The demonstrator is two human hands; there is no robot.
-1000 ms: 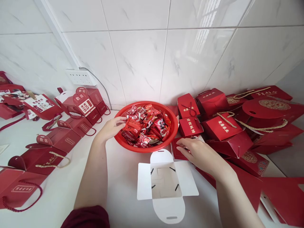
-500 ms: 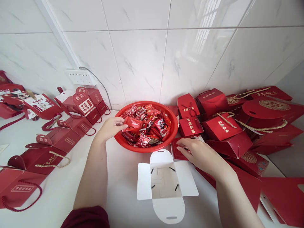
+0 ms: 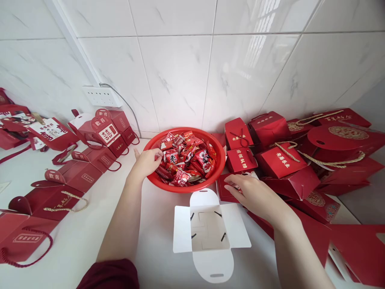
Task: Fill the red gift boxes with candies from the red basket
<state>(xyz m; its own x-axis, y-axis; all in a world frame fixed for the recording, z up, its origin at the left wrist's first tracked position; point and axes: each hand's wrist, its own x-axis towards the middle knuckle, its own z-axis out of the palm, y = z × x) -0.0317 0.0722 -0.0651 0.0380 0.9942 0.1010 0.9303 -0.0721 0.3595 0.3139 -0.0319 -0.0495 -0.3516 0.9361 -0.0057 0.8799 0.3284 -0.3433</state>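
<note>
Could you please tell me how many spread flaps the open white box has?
4: the far rounded flap, the near rounded flap, the left flap and the right flap. None appears hidden.

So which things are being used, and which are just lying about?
Seemingly in use:
wrapped sweets, by the left hand
red basket
open box, white inside

Seemingly just lying about:
socket strip
red boxes at the left
</note>
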